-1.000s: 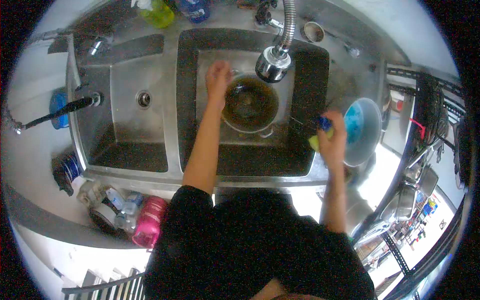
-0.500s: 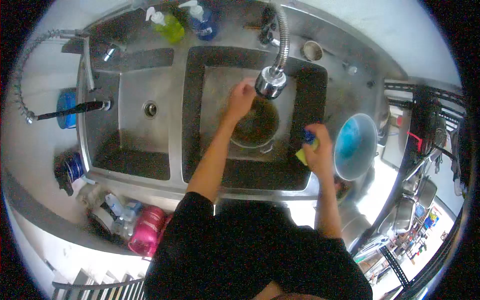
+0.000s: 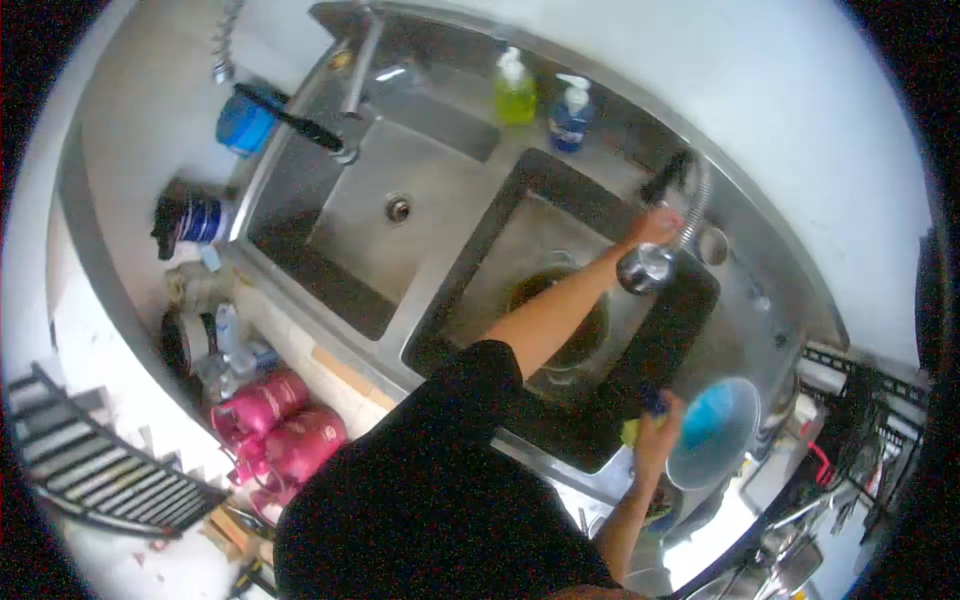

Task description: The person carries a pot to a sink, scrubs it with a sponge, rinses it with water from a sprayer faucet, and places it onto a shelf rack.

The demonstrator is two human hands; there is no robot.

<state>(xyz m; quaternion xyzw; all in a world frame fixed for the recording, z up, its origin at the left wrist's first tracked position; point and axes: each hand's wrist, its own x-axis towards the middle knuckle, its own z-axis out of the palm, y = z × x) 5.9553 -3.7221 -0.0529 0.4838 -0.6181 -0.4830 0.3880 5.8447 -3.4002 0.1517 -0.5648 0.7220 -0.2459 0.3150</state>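
Note:
My left hand (image 3: 652,230) reaches across the sink basin (image 3: 475,255) to the base of the tap, just behind the chrome spray head (image 3: 645,268). Its fingers are blurred, so their grip cannot be made out. Below the forearm a round pot (image 3: 590,340), dark inside, sits in the basin, partly covered by the arm. My right hand (image 3: 657,440) is closed on a sponge (image 3: 630,432), yellow on one side with a dark blue part at the top. That hand is at the basin's right front corner, beside a pale bowl (image 3: 735,440) with something bright blue inside.
A second basin (image 3: 370,190) with a drain lies to the left. Green (image 3: 515,95) and blue (image 3: 570,120) pump bottles stand on the back ledge, and a small metal cup (image 3: 712,246) sits right of the tap. Pink gas cylinders (image 3: 305,440) stand at lower left.
The view has turned and shifted. My left hand has moved from above the pot, beside the spray head, back to the tap base. My right hand still holds the sponge near the bowl.

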